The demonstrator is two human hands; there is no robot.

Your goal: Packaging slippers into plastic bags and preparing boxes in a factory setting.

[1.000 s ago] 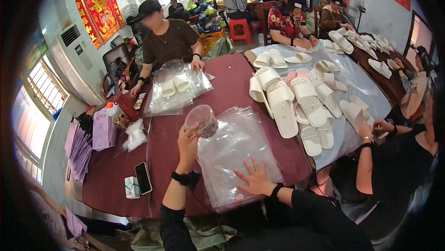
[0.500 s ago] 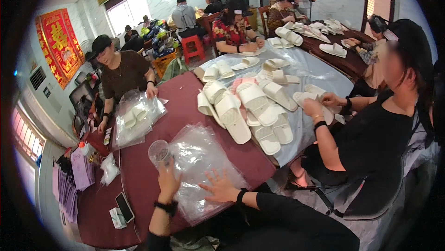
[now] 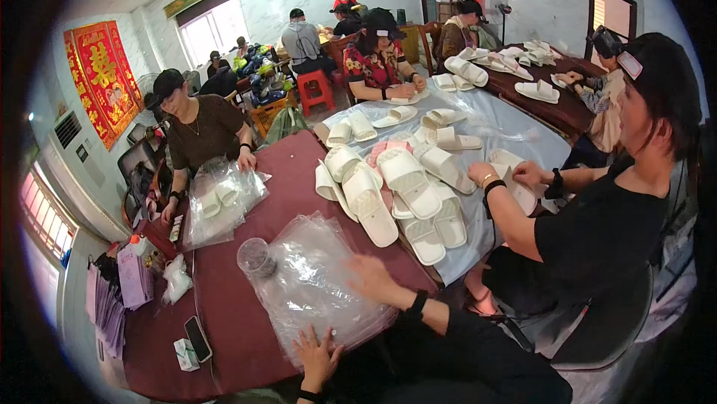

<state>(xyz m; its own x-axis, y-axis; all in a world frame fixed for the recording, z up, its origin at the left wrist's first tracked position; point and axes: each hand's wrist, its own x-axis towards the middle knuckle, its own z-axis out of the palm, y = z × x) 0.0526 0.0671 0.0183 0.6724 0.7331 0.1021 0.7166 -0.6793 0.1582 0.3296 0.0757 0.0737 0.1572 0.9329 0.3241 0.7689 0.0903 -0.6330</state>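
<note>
The wearer's left hand (image 3: 317,359) lies at the near edge of a stack of clear plastic bags (image 3: 306,255), its fingers well spread and holding nothing that I can see; the right hand (image 3: 373,278) is over the right side of the same stack, badly blurred, so I cannot tell how far its fingers are open, nor whether it touches or pinches a bag; a round clear tub (image 3: 256,258) stands upright by the far left edge of the stack, apart from both hands; the bags lie slightly askew on a dark red tablecloth (image 3: 239,322), shiny and creased.

Over to the left are a phone (image 3: 197,338) touching or just beside a small white and green box (image 3: 187,355), a crumpled white bundle (image 3: 177,280) and some purple bags (image 3: 135,281); beyond the stack to the right, white slippers (image 3: 409,172) are heaped on a pale plastic sheet (image 3: 515,114), a pink slipper (image 3: 376,154) showing among them; a person in black (image 3: 597,217) has both hands at a slipper there; across the table, a person in a brown top (image 3: 209,131) stands behind a clear bag with pale slippers inside.
</note>
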